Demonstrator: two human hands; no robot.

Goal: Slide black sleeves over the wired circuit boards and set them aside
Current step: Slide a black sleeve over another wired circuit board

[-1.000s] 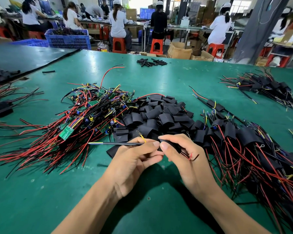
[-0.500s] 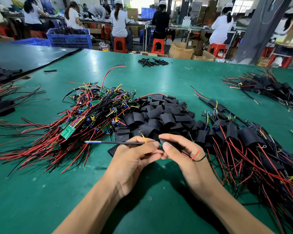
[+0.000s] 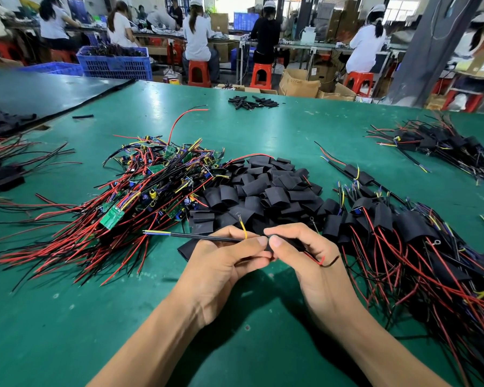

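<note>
Sleeve (image 3: 292,243) is held just above the near tabletop (image 3: 67,317). The right hand (image 3: 313,263) pinches it, and the left hand (image 3: 224,263) pinches the black cable (image 3: 196,236) leading into it. The board is hidden inside the grip. Over the last second the red and black wires (image 3: 323,261) have curled further out past the right fingers, while the cable tip has barely shifted. The sleeve seems to be seating, so setting it aside looks close. Behind lie loose sleeves (image 3: 266,191), with bare boards (image 3: 157,185) to the left and finished ones (image 3: 403,227) to the right.
</note>
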